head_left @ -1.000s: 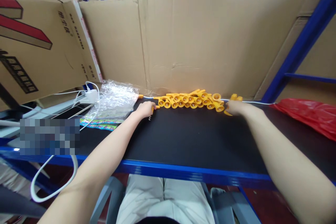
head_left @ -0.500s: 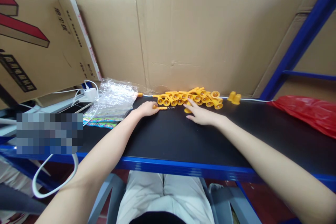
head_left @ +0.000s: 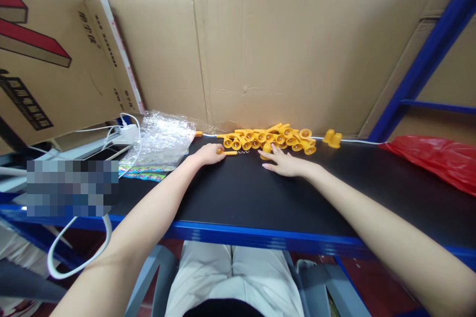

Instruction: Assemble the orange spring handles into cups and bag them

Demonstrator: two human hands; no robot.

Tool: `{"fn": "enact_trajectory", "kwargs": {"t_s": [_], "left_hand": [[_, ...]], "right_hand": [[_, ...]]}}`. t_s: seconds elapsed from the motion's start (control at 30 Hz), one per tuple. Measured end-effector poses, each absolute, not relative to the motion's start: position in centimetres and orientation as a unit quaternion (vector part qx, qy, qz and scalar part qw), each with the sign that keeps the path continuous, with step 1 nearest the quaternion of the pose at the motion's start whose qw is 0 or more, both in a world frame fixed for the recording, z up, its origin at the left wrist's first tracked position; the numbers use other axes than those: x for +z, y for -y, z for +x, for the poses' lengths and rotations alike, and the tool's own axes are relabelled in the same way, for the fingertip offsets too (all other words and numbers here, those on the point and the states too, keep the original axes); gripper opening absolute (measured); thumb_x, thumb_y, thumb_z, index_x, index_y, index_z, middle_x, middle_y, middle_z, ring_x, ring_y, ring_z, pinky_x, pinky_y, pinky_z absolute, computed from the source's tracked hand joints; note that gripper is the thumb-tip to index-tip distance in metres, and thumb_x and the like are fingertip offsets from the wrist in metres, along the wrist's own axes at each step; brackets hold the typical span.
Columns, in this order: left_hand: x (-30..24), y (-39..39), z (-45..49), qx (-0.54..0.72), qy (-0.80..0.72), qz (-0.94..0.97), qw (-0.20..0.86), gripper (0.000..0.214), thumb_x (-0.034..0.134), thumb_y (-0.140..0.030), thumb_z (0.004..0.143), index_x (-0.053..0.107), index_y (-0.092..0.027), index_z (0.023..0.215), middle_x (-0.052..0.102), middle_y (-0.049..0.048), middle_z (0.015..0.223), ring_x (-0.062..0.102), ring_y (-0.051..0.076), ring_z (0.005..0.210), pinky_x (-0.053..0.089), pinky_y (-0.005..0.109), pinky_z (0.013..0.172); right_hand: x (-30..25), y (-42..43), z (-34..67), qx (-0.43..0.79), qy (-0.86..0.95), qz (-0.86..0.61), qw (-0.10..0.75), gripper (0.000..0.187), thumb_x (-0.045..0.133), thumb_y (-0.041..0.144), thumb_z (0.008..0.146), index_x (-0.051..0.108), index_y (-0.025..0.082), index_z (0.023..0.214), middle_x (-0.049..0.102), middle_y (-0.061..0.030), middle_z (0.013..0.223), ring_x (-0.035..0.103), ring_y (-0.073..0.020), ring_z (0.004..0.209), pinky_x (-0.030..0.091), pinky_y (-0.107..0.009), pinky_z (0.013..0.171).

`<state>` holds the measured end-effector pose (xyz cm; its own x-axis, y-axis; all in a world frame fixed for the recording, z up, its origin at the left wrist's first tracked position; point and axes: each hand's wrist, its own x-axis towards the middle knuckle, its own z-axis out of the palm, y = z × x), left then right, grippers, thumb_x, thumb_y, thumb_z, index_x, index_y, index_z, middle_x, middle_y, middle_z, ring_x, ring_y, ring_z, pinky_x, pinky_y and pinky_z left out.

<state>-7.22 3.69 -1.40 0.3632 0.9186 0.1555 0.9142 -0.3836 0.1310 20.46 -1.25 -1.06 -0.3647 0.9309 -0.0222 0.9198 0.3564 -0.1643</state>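
In my left hand [head_left: 212,154], closed at the left of the pile, is a yellow ribbed stick [head_left: 230,152]. A thin metal spring [head_left: 243,151] extends to the right from its tip. My right hand [head_left: 284,163] lies low over the table with its fingers apart, right beside a small yellow cup [head_left: 265,151]; whether the fingertips touch it I cannot tell. Behind both hands is a heap of yellow horn-shaped pieces [head_left: 296,147] with stems, most with their round open ends facing me.
Two yellow cups [head_left: 335,140] stand at the right near a white cable. Farther right lies a red plastic bag [head_left: 431,158]. Clear plastic bags [head_left: 159,133] and a white charger [head_left: 129,133] are at the left. Cardboard [head_left: 278,59] walls the black table [head_left: 241,198] at the back.
My right fingers have come off the top of the small yellow cup, which now shows standing beside them. The left hand has kept its place with the ribbed stick.
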Motion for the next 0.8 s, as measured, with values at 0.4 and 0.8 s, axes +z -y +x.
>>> {"fn": "enact_trajectory", "kwargs": {"t_s": [0.4,0.8], "left_hand": [[-1.4,-3.7,-7.2,0.101,-0.557,0.824,0.018,0.038,0.045,-0.044,0.076,0.059,-0.022,0.104,0.066,0.0061,0.099,0.06,0.023,0.093,0.045,0.03,0.077],[-1.3,-3.6,-7.2,0.103,-0.547,0.831,0.023,0.037,0.044,-0.044,0.076,0.059,-0.022,0.102,0.066,0.0057,0.097,0.06,0.023,0.091,0.044,0.029,0.075]], "right_hand": [[0.5,1.7,20.5,-0.005,0.826,-0.554,0.106,0.03,0.043,0.039,0.084,0.069,0.022,0.086,0.068,-0.0063,0.088,0.062,-0.0236,0.081,0.047,-0.036,0.072],[-1.9,-0.1,21.1,0.008,0.871,-0.459,0.173,0.033,0.047,0.022,0.082,0.045,0.017,0.114,0.056,-0.0121,0.114,0.055,-0.0218,0.1,0.043,-0.034,0.085]]}}
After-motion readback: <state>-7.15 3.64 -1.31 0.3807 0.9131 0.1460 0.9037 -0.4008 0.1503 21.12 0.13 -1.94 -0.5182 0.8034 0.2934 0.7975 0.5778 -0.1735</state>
